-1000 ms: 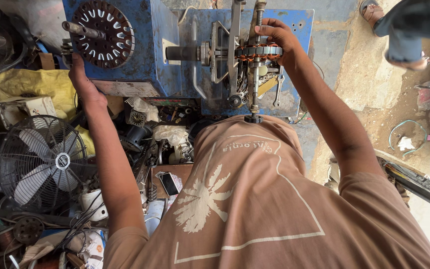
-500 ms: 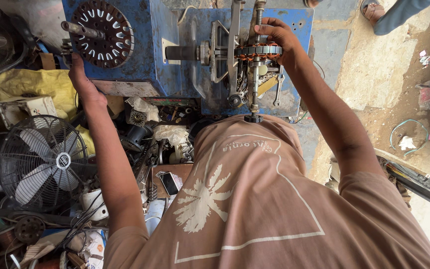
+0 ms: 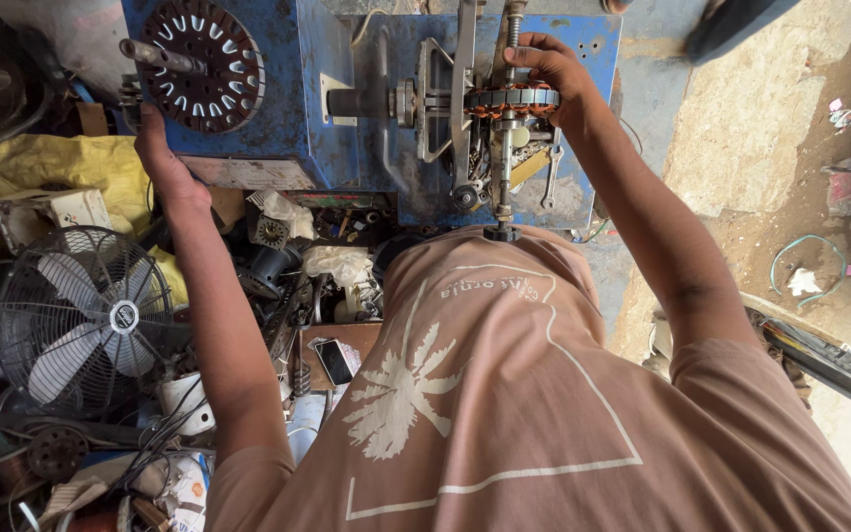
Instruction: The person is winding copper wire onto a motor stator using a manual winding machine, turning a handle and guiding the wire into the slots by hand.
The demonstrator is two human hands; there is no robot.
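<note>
The right hand [image 3: 554,71] was closed over the top edge of a round stator core [image 3: 512,99] with copper-coloured windings, fingers curled over its far side and the thumb toward the near rim. The core sat on a vertical steel shaft [image 3: 504,148] at the front of a blue winding machine [image 3: 347,99], just beside a grey metal bracket [image 3: 442,94]. A small spanner [image 3: 551,177] lay against the machine's face below the core.

The left hand [image 3: 155,163] reached up at the machine's left corner, fingers extended upward against the blue housing beside a crank handle [image 3: 155,56]; whether it gripped anything could not be told, since the fingertips were hidden by the handle's base. Just right of that handle a dark slotted disc [image 3: 214,64] was mounted on the machine's side panel.

Below the machine, between the two forearms, lay a clutter of loose parts: crumpled white rag [image 3: 342,264], a dark spool [image 3: 273,266] and a black phone [image 3: 334,362] on a brown board. Further left stood a caged fan [image 3: 76,320] lying face up, with a yellow bag [image 3: 61,167] behind it. To the right was bare, dusty concrete floor [image 3: 741,128].
</note>
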